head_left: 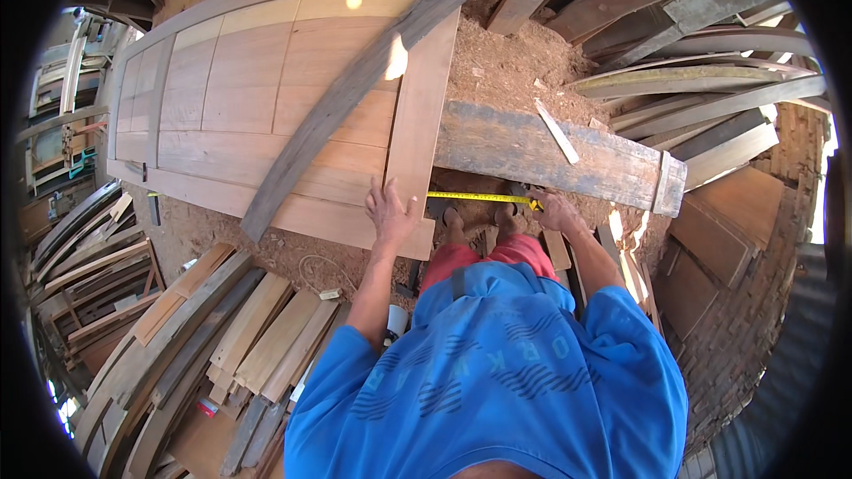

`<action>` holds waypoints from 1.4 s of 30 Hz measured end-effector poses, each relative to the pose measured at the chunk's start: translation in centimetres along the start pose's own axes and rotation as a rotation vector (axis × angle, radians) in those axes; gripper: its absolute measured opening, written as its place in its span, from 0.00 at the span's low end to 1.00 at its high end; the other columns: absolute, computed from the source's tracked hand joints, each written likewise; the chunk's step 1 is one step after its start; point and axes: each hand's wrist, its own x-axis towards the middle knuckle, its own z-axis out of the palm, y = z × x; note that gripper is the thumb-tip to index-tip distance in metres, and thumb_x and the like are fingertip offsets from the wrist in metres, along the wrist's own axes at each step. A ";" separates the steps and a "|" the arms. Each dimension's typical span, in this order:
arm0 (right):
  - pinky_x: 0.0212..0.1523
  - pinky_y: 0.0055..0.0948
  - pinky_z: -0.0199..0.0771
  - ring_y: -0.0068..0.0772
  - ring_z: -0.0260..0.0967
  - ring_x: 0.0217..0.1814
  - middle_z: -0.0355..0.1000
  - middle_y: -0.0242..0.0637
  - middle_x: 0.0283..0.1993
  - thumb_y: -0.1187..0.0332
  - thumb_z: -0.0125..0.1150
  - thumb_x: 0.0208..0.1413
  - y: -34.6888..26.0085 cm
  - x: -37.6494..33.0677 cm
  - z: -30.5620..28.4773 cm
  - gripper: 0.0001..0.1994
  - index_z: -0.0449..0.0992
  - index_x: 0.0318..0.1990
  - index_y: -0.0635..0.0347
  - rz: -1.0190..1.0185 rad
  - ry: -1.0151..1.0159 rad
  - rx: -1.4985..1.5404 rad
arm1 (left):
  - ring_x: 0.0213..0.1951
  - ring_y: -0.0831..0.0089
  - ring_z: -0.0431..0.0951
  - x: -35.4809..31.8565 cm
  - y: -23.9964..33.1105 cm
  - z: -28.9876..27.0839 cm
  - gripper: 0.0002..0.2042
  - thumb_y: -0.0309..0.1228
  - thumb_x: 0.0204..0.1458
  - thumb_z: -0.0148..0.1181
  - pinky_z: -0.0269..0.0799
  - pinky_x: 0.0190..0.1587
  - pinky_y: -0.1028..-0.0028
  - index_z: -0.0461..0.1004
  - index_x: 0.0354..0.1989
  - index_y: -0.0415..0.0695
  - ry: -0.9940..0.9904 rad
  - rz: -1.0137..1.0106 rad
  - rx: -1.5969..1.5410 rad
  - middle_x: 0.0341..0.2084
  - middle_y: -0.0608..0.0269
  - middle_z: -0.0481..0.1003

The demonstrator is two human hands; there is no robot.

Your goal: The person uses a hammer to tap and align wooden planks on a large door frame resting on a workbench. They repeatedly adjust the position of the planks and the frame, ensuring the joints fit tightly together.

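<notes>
A large wooden door panel [244, 71] with a frame and inset boards lies in front of me, reaching to the left. My left hand [390, 211] rests on its near right corner with the fingers spread. In my right hand [561, 215], to the right of the panel, is a tape measure [535, 205]. Its yellow blade [479, 198] runs out leftward to the panel's right edge. Whether the blade's end hooks on that edge is too small to tell. Across the panel, at a slant, lies a weathered grey board [342, 111].
A worn thick plank [524, 149] lies right of the panel, with a thin wood strip [557, 133] on it. Stacked boards [288, 337] stand at the lower left. Curved timbers [710, 80] fill the upper right. Sawdust [515, 66] covers the ground. Brown sheets [732, 222] lie at right.
</notes>
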 end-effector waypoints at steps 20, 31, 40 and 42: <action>0.65 0.44 0.67 0.53 0.68 0.62 0.73 0.50 0.56 0.63 0.68 0.49 10.7 -4.1 -4.3 0.29 0.73 0.62 0.48 0.020 0.036 0.007 | 0.60 0.53 0.63 1.2 20.9 10.0 0.21 0.38 0.50 0.64 0.55 0.63 0.48 0.75 0.55 0.51 -0.366 0.432 -0.042 0.59 0.55 0.69; 0.65 0.45 0.65 0.51 0.67 0.63 0.73 0.49 0.58 0.63 0.65 0.49 12.1 -3.8 -6.0 0.28 0.73 0.61 0.47 -0.004 -0.045 0.017 | 0.56 0.52 0.68 2.7 29.0 17.4 0.17 0.38 0.47 0.69 0.62 0.60 0.53 0.75 0.44 0.48 -0.379 0.361 -0.040 0.47 0.53 0.72; 0.62 0.46 0.68 0.53 0.70 0.61 0.73 0.50 0.59 0.61 0.65 0.50 13.5 -2.0 -6.0 0.28 0.72 0.62 0.49 -0.013 -0.170 0.041 | 0.54 0.52 0.67 3.3 30.0 19.4 0.19 0.36 0.46 0.70 0.63 0.55 0.52 0.74 0.45 0.49 -0.262 0.390 -0.007 0.45 0.53 0.71; 0.63 0.47 0.68 0.53 0.70 0.61 0.72 0.49 0.60 0.60 0.64 0.51 13.8 -1.6 -5.3 0.28 0.71 0.63 0.49 -0.017 -0.194 0.066 | 0.54 0.52 0.67 3.4 30.3 19.4 0.18 0.36 0.45 0.70 0.63 0.54 0.52 0.74 0.45 0.49 -0.260 0.386 -0.001 0.45 0.53 0.70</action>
